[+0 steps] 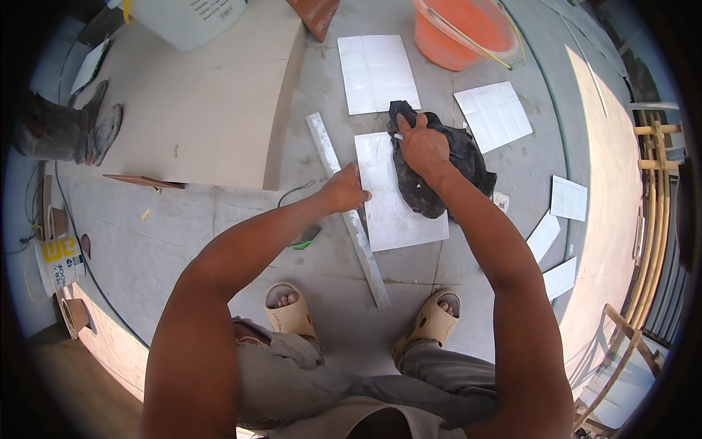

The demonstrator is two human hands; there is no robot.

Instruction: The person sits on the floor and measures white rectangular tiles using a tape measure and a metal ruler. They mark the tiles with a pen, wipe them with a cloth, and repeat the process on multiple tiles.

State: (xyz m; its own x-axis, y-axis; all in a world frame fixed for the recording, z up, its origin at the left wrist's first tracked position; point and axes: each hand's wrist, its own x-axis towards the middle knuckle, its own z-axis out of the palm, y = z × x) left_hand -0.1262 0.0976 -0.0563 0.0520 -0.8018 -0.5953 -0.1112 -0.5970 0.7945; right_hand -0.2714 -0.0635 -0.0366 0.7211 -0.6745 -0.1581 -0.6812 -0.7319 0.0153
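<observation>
My left hand (345, 190) is closed on the left edge of a white tile (406, 233), thumb on its upper face. My right hand (424, 146) grips a crumpled black plastic bag (468, 157) that covers the tile's right part. A small white thing (398, 137) shows by my right fingers; its kind I cannot make out. Slanting along the tile's left side is a long metal straightedge (358, 238), partly under my left hand and wrist. Partly behind my left forearm lies a black and green object (307, 236) with a dark strap.
Other white tiles (379, 73) and cut pieces (559, 278) lie on the grey floor. An orange bucket (468, 36) stands beyond. A large beige slab (219, 95) rises at left, bearing a white bucket (186, 22). Another person's foot (106, 128) is at far left.
</observation>
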